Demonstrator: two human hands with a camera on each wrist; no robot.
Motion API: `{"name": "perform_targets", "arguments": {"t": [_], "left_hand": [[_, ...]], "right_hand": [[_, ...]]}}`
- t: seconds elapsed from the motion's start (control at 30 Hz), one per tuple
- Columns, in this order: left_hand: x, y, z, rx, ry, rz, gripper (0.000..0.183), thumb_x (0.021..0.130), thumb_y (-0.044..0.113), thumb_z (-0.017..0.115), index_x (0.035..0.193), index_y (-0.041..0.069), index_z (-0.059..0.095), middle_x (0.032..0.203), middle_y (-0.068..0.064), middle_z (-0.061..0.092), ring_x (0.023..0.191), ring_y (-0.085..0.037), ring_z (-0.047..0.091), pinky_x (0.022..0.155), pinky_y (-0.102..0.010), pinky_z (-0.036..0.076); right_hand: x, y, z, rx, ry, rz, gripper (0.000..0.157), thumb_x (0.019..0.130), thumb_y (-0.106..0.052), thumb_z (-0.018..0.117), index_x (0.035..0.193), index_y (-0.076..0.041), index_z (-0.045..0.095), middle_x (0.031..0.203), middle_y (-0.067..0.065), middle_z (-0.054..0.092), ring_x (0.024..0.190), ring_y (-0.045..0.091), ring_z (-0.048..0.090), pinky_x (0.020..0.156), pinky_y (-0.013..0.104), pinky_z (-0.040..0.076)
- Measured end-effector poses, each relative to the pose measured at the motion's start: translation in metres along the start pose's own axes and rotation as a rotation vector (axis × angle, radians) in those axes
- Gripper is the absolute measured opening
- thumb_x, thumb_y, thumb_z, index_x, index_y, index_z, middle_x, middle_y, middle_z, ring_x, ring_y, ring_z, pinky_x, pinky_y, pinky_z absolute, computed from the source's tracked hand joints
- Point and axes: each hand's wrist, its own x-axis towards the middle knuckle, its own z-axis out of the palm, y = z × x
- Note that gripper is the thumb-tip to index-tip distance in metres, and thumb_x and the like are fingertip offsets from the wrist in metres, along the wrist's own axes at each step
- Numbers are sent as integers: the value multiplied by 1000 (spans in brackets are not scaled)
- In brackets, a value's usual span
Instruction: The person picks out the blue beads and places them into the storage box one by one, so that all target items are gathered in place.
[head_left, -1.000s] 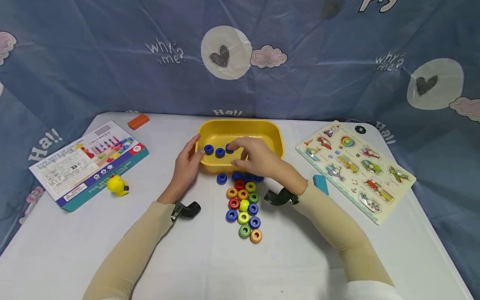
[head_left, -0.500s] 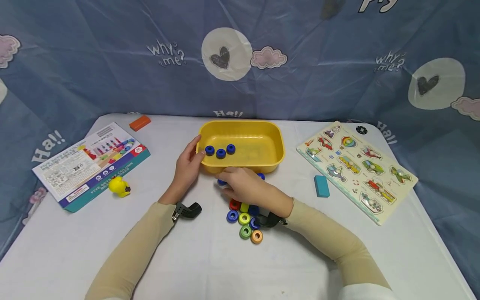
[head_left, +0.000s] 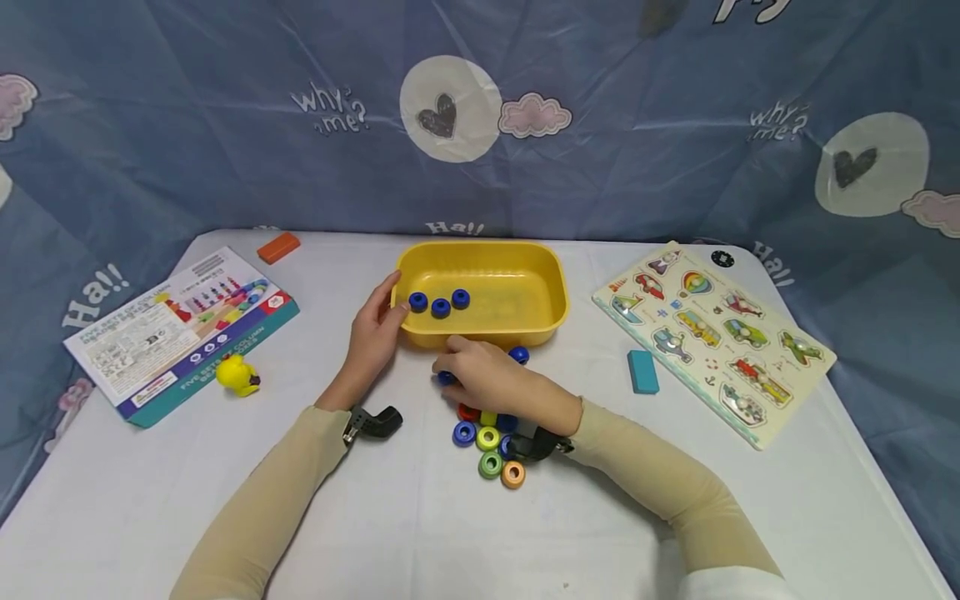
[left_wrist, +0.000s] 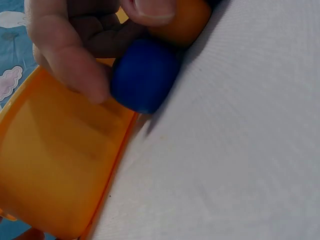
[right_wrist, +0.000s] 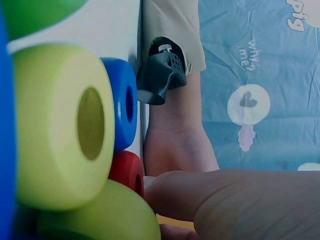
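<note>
My left hand grips the left end of the yellow tray, thumb at the rim and fingers along the outer side. Inside the tray lie three blue beads. Just in front of it, my right hand pinches another blue bead, partly hidden under its fingers. In the left wrist view, a fingertip touches this blue bead, with the thumb beside an orange bead. More coloured beads lie under and in front of the right hand, including a yellow bead in the right wrist view.
A toy box and a yellow toy figure are on the left, with an orange block behind. To the right are a teal block, a picture puzzle board and a black disc.
My right hand has left the tray, where the third blue bead now lies, and come down to the beads in front. The blue bead there has shifted slightly toward me. My left hand stays put.
</note>
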Motion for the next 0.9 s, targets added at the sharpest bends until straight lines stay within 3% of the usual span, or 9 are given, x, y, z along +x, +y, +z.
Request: {"name": "perform_targets", "arguments": {"t": [0.33, 0.5, 0.6, 0.7, 0.83, 0.9], "left_hand": [[-1, -2, -2, 10, 8, -9, 53, 100, 13, 47, 151, 9, 35, 159, -9, 31, 147, -24, 29, 120, -40, 30], [0, -3, -1, -13, 3, -2, 53, 99, 12, 48, 151, 8, 35, 159, -9, 31, 147, -25, 29, 119, -40, 31], [0, -3, 0, -18, -1, 1, 53, 99, 12, 48, 151, 8, 35, 159, -9, 31, 147, -25, 29, 119, -39, 31], [0, -3, 0, -9, 5, 0, 53, 99, 13, 47, 151, 8, 35, 159, -9, 31, 147, -24, 29, 120, -39, 30], [1, -3, 0, 1, 5, -6, 53, 100, 13, 46, 151, 8, 35, 159, -9, 30, 148, -23, 27, 120, -38, 29], [1, -2, 0, 4, 1, -10, 53, 100, 13, 46, 151, 8, 34, 159, -9, 30, 148, -23, 27, 120, -38, 29]], "right_hand": [[5, -1, 2, -18, 22, -51, 20, 87, -16, 70, 108, -14, 71, 100, 1, 68, 84, 9, 60, 78, 23, 55], [10, 5, -27, 70, 83, -81, 22, 89, -19, 69, 110, -13, 71, 98, -1, 69, 76, 10, 57, 69, 21, 51], [17, 23, -48, 161, 150, -13, 23, 90, -17, 68, 111, -9, 71, 101, 3, 71, 73, 15, 58, 66, 26, 51], [28, 51, -54, 176, 186, 115, 24, 90, -15, 67, 112, -6, 70, 108, 8, 71, 83, 19, 64, 77, 32, 55], [39, 83, -45, 143, 117, 248, 26, 90, -13, 67, 114, -3, 69, 113, 11, 71, 102, 23, 65, 93, 36, 54], [41, 91, -41, 135, 75, 278, 27, 89, -13, 67, 114, -3, 69, 112, 12, 71, 100, 24, 65, 92, 37, 54]]}}
